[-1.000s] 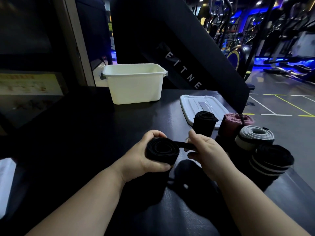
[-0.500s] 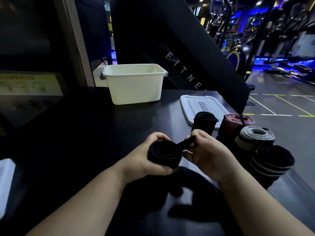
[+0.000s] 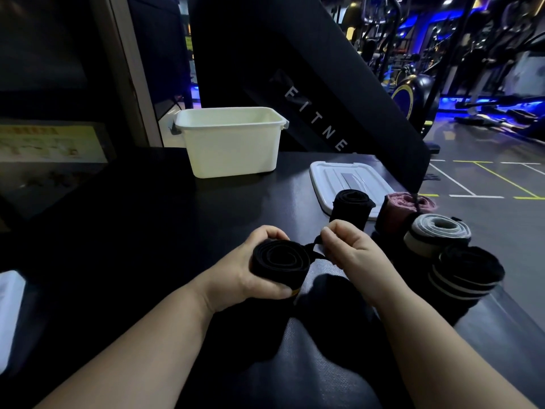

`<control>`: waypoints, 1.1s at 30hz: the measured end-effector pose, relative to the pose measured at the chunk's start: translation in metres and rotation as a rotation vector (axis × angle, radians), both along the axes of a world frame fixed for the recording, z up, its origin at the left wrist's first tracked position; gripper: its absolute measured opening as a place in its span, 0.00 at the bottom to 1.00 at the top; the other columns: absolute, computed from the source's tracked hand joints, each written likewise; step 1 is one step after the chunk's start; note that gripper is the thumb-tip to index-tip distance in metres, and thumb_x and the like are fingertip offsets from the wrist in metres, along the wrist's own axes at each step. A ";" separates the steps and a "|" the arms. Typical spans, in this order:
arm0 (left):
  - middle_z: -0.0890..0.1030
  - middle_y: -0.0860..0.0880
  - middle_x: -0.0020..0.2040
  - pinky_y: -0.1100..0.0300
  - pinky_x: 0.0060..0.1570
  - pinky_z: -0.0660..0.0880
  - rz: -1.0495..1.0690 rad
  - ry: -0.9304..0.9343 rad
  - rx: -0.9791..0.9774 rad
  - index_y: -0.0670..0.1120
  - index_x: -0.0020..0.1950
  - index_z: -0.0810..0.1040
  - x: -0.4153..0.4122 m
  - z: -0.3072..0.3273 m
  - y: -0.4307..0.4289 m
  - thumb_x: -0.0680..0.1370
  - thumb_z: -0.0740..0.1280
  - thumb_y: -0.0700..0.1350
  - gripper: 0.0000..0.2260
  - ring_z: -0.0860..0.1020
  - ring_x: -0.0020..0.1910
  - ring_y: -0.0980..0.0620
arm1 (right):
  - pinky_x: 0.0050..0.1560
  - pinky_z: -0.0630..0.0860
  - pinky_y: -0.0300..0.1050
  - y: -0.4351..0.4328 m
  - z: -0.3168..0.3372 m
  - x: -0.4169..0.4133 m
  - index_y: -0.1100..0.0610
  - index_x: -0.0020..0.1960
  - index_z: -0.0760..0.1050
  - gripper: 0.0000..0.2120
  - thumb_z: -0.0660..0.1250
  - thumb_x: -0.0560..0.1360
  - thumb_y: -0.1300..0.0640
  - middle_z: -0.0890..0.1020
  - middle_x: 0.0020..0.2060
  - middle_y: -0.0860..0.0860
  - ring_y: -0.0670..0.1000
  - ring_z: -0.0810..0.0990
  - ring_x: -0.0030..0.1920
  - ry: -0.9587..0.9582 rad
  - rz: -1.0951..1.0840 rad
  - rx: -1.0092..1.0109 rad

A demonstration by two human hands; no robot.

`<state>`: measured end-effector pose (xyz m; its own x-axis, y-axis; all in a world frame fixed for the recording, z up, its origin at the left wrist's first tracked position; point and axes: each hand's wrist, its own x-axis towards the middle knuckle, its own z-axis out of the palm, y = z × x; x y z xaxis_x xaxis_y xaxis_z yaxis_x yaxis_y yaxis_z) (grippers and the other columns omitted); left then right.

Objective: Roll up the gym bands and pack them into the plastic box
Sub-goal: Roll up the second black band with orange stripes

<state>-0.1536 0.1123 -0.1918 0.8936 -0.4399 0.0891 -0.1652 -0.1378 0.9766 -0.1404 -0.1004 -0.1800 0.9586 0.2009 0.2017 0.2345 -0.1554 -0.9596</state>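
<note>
- the left hand (image 3: 244, 274) is curled round the black band (image 3: 280, 261), held just above the near part of the tabletop (image 3: 118, 231), with the spiral end facing up towards the camera.
- the right hand (image 3: 354, 249) pinches the band's loose tail (image 3: 313, 247) between thumb and fingertips, right beside the coil.
- a second ago that tail stretched out flat between the two hands. since then it has shortened to a small stub and the right hand has closed in on the coil.
- judged from that, this band is nearly rolled. what is left is to lay the tail end down and keep the coil from springing open.
- along the right edge of the tabletop stand four finished rolls, unmoved: a striped roll (image 3: 466, 276) nearest, then a grey roll (image 3: 436, 234), a pink roll (image 3: 404, 211) and a black roll (image 3: 352, 208).
- the lid (image 3: 333, 178) lies flat just behind the black roll, as before.
- the plastic box (image 3: 233, 143) sits open at the far edge, well apart from the hands. no band shows inside it, so packing looks not yet begun.
</note>
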 end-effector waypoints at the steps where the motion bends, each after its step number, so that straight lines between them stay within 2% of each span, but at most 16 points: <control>1: 0.79 0.52 0.50 0.58 0.52 0.74 -0.002 0.003 0.000 0.51 0.60 0.70 0.000 0.000 0.000 0.58 0.78 0.46 0.33 0.77 0.51 0.55 | 0.34 0.64 0.35 -0.001 0.000 0.000 0.57 0.38 0.70 0.14 0.62 0.81 0.54 0.71 0.31 0.49 0.43 0.66 0.31 0.012 0.022 -0.001; 3: 0.79 0.52 0.50 0.58 0.51 0.75 -0.004 0.007 0.000 0.50 0.60 0.70 0.000 0.000 0.001 0.58 0.78 0.46 0.33 0.77 0.50 0.55 | 0.35 0.64 0.36 -0.002 0.001 -0.001 0.56 0.37 0.70 0.14 0.62 0.76 0.48 0.71 0.29 0.46 0.44 0.67 0.33 0.104 0.056 0.105; 6: 0.79 0.53 0.49 0.61 0.50 0.74 -0.002 0.008 -0.011 0.50 0.60 0.70 -0.001 0.001 0.002 0.58 0.78 0.45 0.33 0.77 0.50 0.56 | 0.38 0.66 0.39 -0.003 0.002 0.001 0.58 0.41 0.74 0.15 0.71 0.69 0.47 0.75 0.29 0.47 0.45 0.73 0.35 0.331 0.081 0.388; 8: 0.79 0.53 0.49 0.61 0.50 0.74 -0.001 0.003 -0.011 0.50 0.60 0.70 0.000 0.001 0.002 0.58 0.78 0.45 0.33 0.77 0.50 0.56 | 0.37 0.68 0.39 -0.003 0.002 0.002 0.57 0.40 0.74 0.16 0.75 0.64 0.47 0.77 0.31 0.49 0.47 0.75 0.36 0.414 0.119 0.510; 10: 0.79 0.52 0.50 0.59 0.52 0.74 0.002 -0.003 -0.006 0.51 0.59 0.71 0.000 0.001 0.001 0.58 0.78 0.46 0.32 0.77 0.50 0.56 | 0.33 0.68 0.37 -0.002 0.000 0.002 0.55 0.37 0.73 0.11 0.72 0.65 0.50 0.74 0.32 0.51 0.47 0.72 0.34 0.429 0.149 0.550; 12: 0.79 0.53 0.49 0.59 0.52 0.74 -0.002 -0.011 0.005 0.50 0.60 0.71 -0.001 0.001 0.001 0.58 0.78 0.46 0.32 0.77 0.50 0.56 | 0.29 0.66 0.36 0.000 0.000 0.002 0.54 0.41 0.74 0.04 0.69 0.69 0.57 0.69 0.30 0.50 0.46 0.67 0.31 0.415 0.149 0.527; 13: 0.79 0.53 0.49 0.60 0.52 0.74 -0.005 -0.014 0.010 0.50 0.60 0.71 -0.001 0.002 0.000 0.59 0.78 0.46 0.32 0.77 0.50 0.56 | 0.28 0.65 0.35 0.000 0.000 0.002 0.54 0.45 0.74 0.07 0.69 0.70 0.61 0.68 0.29 0.50 0.45 0.66 0.29 0.409 0.141 0.531; 15: 0.79 0.54 0.49 0.61 0.51 0.74 -0.005 -0.011 0.010 0.50 0.59 0.71 -0.002 0.003 0.000 0.59 0.78 0.46 0.31 0.77 0.49 0.57 | 0.26 0.64 0.35 0.000 0.002 0.003 0.53 0.51 0.74 0.10 0.66 0.70 0.61 0.68 0.29 0.50 0.45 0.66 0.29 0.408 0.123 0.577; 17: 0.79 0.53 0.49 0.61 0.51 0.74 0.004 -0.006 0.007 0.50 0.60 0.71 -0.001 0.002 0.000 0.59 0.78 0.46 0.32 0.77 0.50 0.57 | 0.26 0.64 0.34 -0.001 0.003 0.002 0.53 0.49 0.75 0.08 0.63 0.71 0.60 0.70 0.29 0.51 0.46 0.67 0.31 0.407 0.123 0.611; 23: 0.79 0.52 0.50 0.60 0.52 0.74 0.015 -0.007 -0.004 0.50 0.60 0.71 -0.002 0.002 0.002 0.58 0.78 0.46 0.32 0.77 0.51 0.56 | 0.28 0.69 0.34 0.001 0.001 -0.001 0.54 0.41 0.83 0.08 0.65 0.71 0.61 0.77 0.33 0.52 0.46 0.72 0.31 0.358 0.135 0.489; 26: 0.78 0.51 0.50 0.60 0.51 0.74 0.023 -0.002 -0.027 0.49 0.60 0.71 -0.002 0.001 0.004 0.58 0.77 0.45 0.32 0.77 0.51 0.55 | 0.30 0.69 0.34 0.000 0.000 -0.002 0.52 0.38 0.83 0.17 0.61 0.77 0.67 0.77 0.32 0.51 0.45 0.72 0.30 0.310 0.143 0.389; 29: 0.78 0.51 0.50 0.60 0.51 0.74 0.020 -0.001 -0.035 0.49 0.60 0.71 -0.002 0.002 0.005 0.57 0.77 0.45 0.32 0.77 0.51 0.55 | 0.31 0.68 0.35 -0.001 0.001 -0.002 0.50 0.35 0.81 0.22 0.60 0.78 0.71 0.77 0.32 0.50 0.45 0.72 0.29 0.267 0.146 0.318; 31: 0.78 0.52 0.50 0.61 0.50 0.74 0.020 0.007 -0.042 0.49 0.60 0.71 -0.002 0.002 0.005 0.57 0.77 0.45 0.33 0.77 0.50 0.56 | 0.31 0.69 0.35 -0.002 0.001 -0.002 0.53 0.36 0.81 0.22 0.58 0.78 0.73 0.78 0.33 0.51 0.45 0.73 0.29 0.229 0.152 0.229; 33: 0.78 0.52 0.49 0.61 0.50 0.74 0.023 0.014 -0.045 0.49 0.60 0.70 -0.002 0.002 0.005 0.57 0.77 0.45 0.33 0.77 0.50 0.56 | 0.33 0.71 0.36 -0.002 0.001 -0.004 0.57 0.39 0.79 0.18 0.58 0.77 0.74 0.80 0.34 0.52 0.46 0.75 0.32 0.192 0.164 0.115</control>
